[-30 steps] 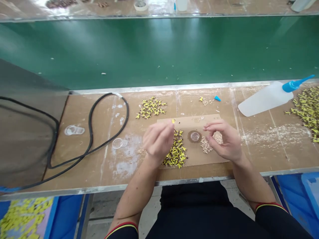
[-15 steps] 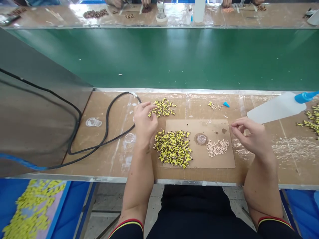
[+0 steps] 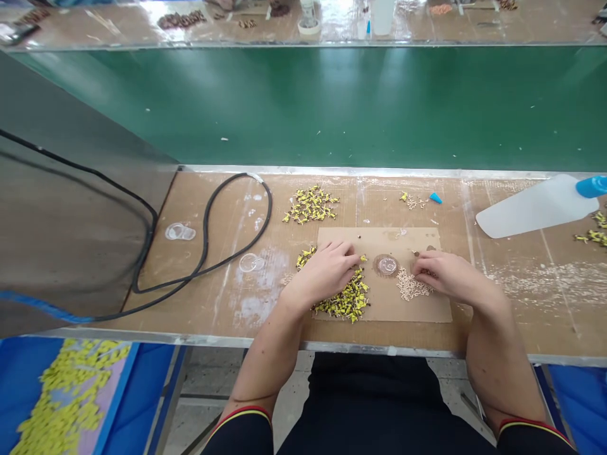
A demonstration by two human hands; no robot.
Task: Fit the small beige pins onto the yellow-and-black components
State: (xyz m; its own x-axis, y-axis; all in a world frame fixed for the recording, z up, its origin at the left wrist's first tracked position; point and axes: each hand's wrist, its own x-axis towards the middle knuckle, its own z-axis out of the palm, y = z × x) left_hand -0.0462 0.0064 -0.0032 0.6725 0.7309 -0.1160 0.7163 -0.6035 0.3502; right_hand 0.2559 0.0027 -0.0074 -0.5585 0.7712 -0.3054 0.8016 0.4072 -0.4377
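No readable writing or brand anywhere. Left hand lies palm-down, fingers curled loosely on the heap of small yellow-and-black parts at the left of the flat brown cardboard sheet; can't tell whether it grips one. Right hand is palm-down, fingertips pinched together at the far edge of the small pile of pale beige pins; what they pinch is too small to see. Round clear dish sits between both hands. White squeeze bottle with blue cap lies far right. Second yellow heap sits beyond the sheet, black cable loop left.
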